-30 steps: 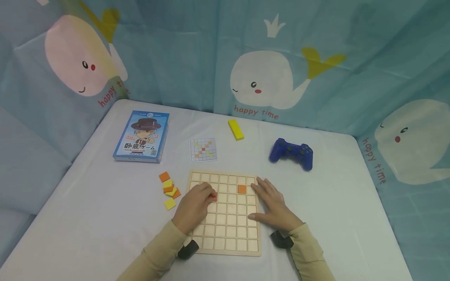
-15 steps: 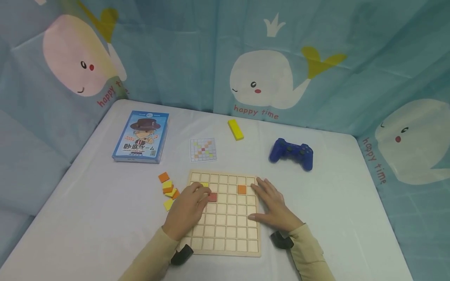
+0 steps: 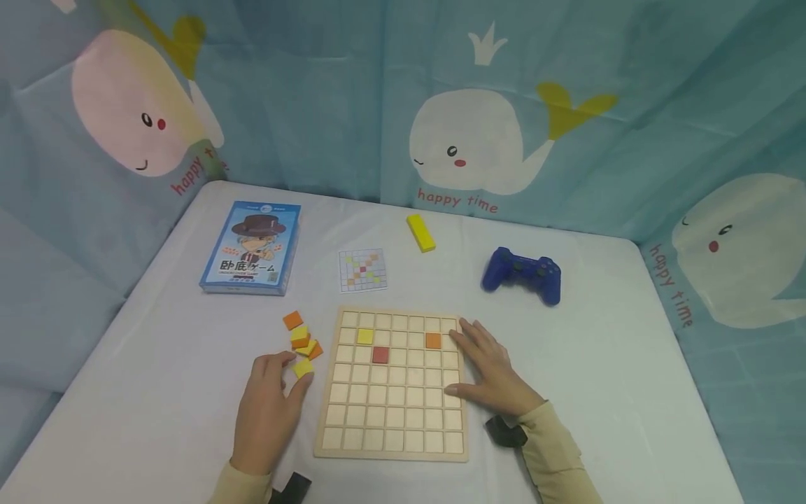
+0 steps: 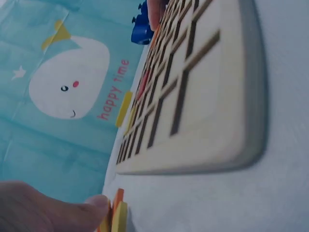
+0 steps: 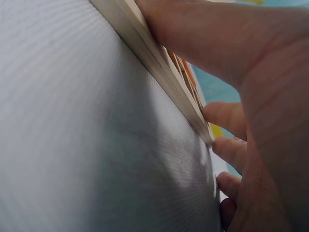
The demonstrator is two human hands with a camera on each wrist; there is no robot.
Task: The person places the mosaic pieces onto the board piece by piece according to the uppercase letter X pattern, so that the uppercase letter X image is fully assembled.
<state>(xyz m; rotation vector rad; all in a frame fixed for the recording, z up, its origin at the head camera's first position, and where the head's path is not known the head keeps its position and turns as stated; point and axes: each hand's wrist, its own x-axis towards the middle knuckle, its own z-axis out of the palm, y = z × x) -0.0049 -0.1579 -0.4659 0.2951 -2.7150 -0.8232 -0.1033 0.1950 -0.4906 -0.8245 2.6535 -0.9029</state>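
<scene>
A wooden grid board (image 3: pixel 392 455) lies on the table with a yellow tile (image 3: pixel 365 337), a red tile (image 3: pixel 380 355) and an orange tile (image 3: pixel 433 341) set in its cells. Left of it is a small pile of yellow and orange tiles (image 3: pixel 301 334), with a loose yellow tile (image 3: pixel 303 368) nearest me. My left hand (image 3: pixel 267 409) is at that loose tile, thumb and forefinger parted on either side of it. On the board's right edge rests my right hand (image 3: pixel 494 374), its fingers spread. The right wrist view shows its thumb over the board's rim (image 5: pixel 159 67).
Behind the board lies a printed pattern card (image 3: pixel 363 270). A blue game box (image 3: pixel 253 248) stands at the back left. A yellow block (image 3: pixel 421 233) and a blue game controller (image 3: pixel 522 275) lie toward the back and right. A whale-print curtain (image 3: pixel 302 105) hangs behind.
My left hand has left the red tile in its cell and moved left, off the board, to the loose yellow tile. The yellow tile on the board is now uncovered. My right hand stays put.
</scene>
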